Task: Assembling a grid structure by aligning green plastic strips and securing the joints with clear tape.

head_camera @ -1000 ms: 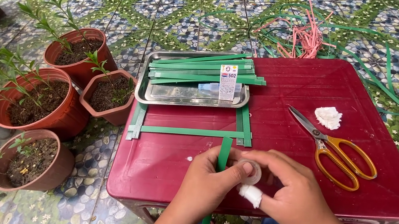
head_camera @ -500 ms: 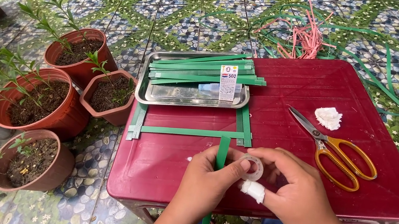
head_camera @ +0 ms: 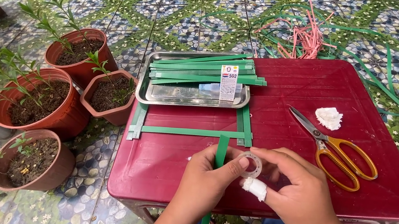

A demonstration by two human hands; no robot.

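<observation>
Both hands pinch things over the red table (head_camera: 152,171): the left hand (head_camera: 209,178) grips a green strip (head_camera: 221,152), the right hand (head_camera: 295,193) holds a clear tape roll (head_camera: 252,164). Loose fingers could let the strip slide, so the tape sticks crooked.

Bare hands (head_camera: 255,193), no sleeves; a white bandage (head_camera: 254,188) wraps one right fingertip.
</observation>
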